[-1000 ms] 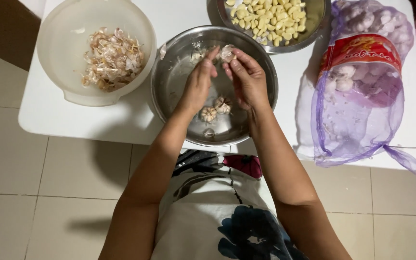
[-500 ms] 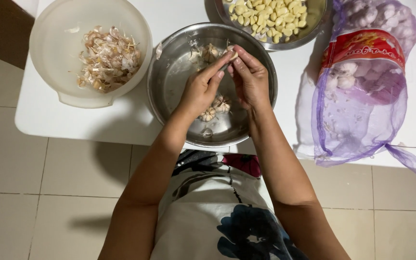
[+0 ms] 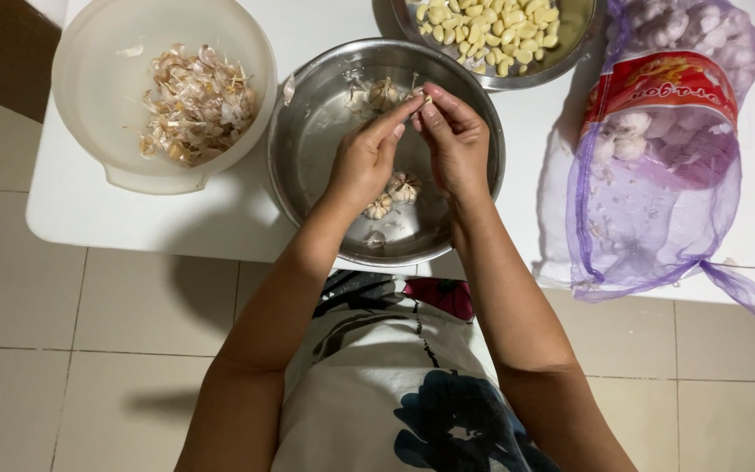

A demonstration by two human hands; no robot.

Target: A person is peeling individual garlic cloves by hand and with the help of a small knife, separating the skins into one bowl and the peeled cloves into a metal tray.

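1. Left of the steel bowl, papery skins are heaped in a white plastic bowl.
2. Above the steel bowl, a garlic clove is pinched by left hand and right hand; peeling seems underway.
3. Next, loosened skin likely needs stripping.

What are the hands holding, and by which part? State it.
Both hands, left hand and right hand, pinch a small garlic piece between fingertips above the steel bowl; the exact part is hidden.
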